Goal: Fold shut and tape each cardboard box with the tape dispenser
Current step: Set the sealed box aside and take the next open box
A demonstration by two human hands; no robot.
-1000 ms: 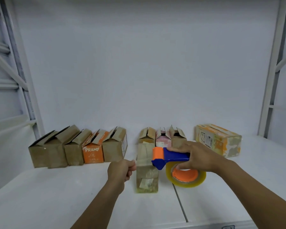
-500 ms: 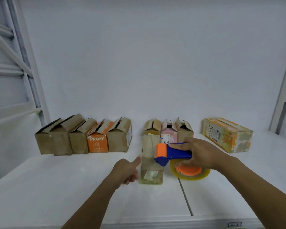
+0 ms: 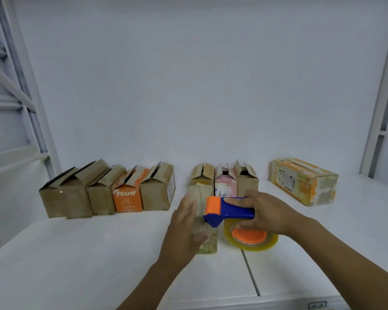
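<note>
Head view, left to right: five open boxes (image 3: 108, 191) line the white surface (image 3: 76, 253). My left hand (image 3: 184, 229) lies spread flat on the taped box (image 3: 205, 222) in front. My right hand's (image 3: 269, 214) grip is wrapped tight around the tape dispenser (image 3: 231, 212), touching that box. An orange carton (image 3: 304, 181) sits far right.

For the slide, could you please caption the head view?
Left hand flat on the closed box, right hand gripping the blue-and-orange tape dispenser beside it.
</note>
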